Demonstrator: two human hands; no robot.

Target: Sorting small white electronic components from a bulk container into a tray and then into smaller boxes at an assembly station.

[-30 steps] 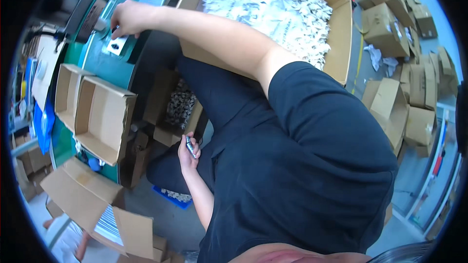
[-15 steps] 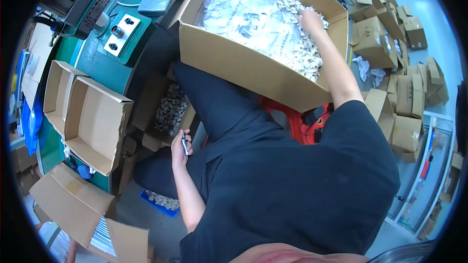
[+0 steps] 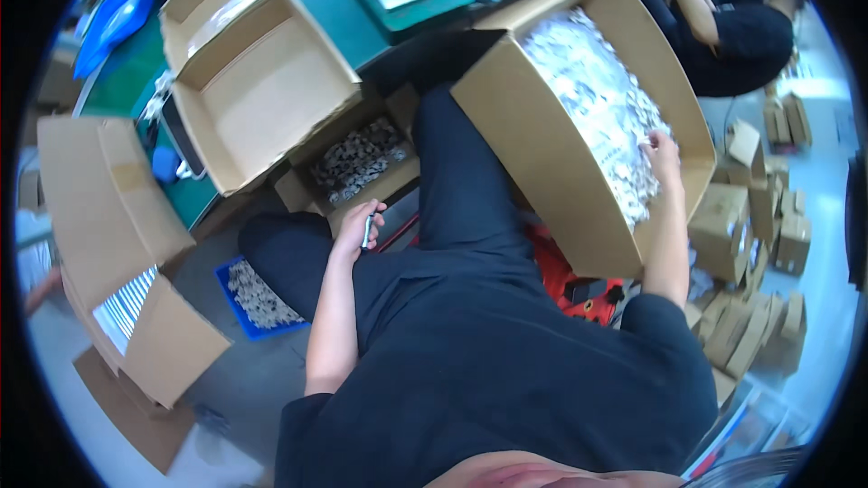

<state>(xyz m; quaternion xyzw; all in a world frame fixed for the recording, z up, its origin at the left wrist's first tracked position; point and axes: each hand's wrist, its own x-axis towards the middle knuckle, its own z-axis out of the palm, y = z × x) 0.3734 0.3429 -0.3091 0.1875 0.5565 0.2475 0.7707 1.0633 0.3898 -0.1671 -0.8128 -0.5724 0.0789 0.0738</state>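
My left fingers (image 3: pixel 374 207) grasp a slim shiny piece (image 3: pixel 367 231). The box (image 3: pixel 526 149) sits close, so my right fingers (image 3: pixel 652 140) reach its pale bits (image 3: pixel 636 201); their grip I can't tell.

Slim silver pc (image 3: pixel 367 231), tilted, gripped in L hand (image 3: pixel 355 233); small pale parts (image 3: pixel 636 197) heaped loose in box (image 3: pixel 529 149), R hand (image 3: pixel 663 155) at pile's edge.

The left hand (image 3: pixel 360 228) sits curled left of the frame's centre, left forearm (image 3: pixel 333 321) slanting down below it. The right hand (image 3: pixel 665 158) is half-curled at centre right, right forearm (image 3: pixel 669 248) nearly upright beneath.
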